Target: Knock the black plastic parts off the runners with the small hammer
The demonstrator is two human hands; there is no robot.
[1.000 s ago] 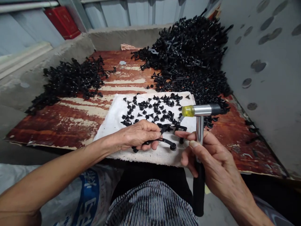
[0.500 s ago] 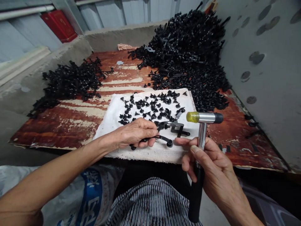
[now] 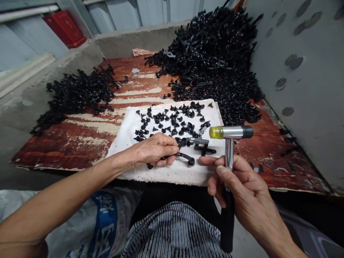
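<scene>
My left hand (image 3: 158,148) is closed on a black jointed arm part (image 3: 187,157), a slim curved piece with a round end, held over a white cloth (image 3: 129,154). In my right hand (image 3: 239,182) is a mallet (image 3: 229,132) with a yellow face, a dark face and a black handle; its head points up. The right index finger stretches toward the cloth. Another black angled part (image 3: 205,147) lies on the cloth between the hands. Small black plugs (image 3: 174,123) with round heads are scattered behind my left hand. My left fingers partly hide the held part.
A tall heap of black parts (image 3: 215,46) fills the back right, and a smaller heap (image 3: 83,93) lies at the left. The worn red-brown tabletop (image 3: 139,84) is bounded by a concrete ledge (image 3: 129,43) and a grey panel (image 3: 290,82) at the right. A printed sack (image 3: 88,222) sits below.
The mallet head has shifted slightly left and up in view, with its handle end swung a little right. My left hand keeps its hold on the black part, nearly still.
</scene>
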